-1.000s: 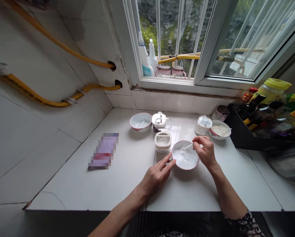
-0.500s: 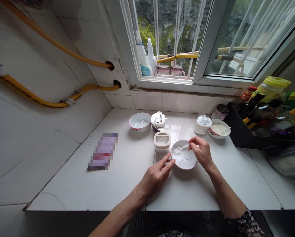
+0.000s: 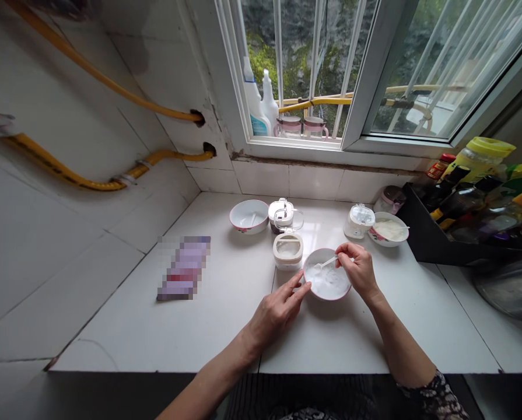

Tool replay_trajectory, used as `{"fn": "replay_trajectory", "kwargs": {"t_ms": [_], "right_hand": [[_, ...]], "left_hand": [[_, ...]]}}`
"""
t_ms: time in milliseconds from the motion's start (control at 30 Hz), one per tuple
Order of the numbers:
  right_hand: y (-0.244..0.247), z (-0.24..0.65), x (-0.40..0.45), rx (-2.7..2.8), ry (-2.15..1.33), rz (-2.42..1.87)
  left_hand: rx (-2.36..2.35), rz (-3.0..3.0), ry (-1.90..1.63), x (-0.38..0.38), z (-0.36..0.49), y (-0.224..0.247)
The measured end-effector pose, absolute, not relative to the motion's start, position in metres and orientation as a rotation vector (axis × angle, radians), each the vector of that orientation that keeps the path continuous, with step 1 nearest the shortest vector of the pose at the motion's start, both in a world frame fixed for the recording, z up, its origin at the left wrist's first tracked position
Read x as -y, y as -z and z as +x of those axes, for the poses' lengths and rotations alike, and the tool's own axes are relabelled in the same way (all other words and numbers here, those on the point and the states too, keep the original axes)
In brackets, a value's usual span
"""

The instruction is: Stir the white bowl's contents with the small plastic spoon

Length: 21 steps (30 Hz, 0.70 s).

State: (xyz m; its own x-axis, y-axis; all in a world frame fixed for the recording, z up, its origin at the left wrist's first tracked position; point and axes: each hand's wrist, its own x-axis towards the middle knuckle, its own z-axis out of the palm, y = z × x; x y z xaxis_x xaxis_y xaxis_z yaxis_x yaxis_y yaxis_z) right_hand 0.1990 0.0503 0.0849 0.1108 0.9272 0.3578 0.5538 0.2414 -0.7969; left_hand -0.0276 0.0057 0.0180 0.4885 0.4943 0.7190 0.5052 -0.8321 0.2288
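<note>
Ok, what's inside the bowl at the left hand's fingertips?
The bowl holds a white, powdery-looking substance and the head of a white spoon in the right hand. Anything under the substance can't be seen.

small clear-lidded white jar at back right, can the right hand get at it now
Probably yes: only white counter seems to lie between the right hand and the jar, though that hand's grip is on a small white spoon.

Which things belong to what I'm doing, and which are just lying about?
Apparently in use:
white spoon, in right hand
front bowl, left hand at its rim
probably the jar beside it

Likely lying about:
blurred purple item
spray bottles
black bin
</note>
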Motion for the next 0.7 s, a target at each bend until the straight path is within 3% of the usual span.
{"fn": "replay_trajectory", "kwargs": {"t_ms": [700], "right_hand": [[-0.0879, 0.2015, -0.0527, 1.189, -0.957, -1.325]], "left_hand": [[0.911, -2.689, 1.308, -0.0061, -0.0263, -0.0183]]}}
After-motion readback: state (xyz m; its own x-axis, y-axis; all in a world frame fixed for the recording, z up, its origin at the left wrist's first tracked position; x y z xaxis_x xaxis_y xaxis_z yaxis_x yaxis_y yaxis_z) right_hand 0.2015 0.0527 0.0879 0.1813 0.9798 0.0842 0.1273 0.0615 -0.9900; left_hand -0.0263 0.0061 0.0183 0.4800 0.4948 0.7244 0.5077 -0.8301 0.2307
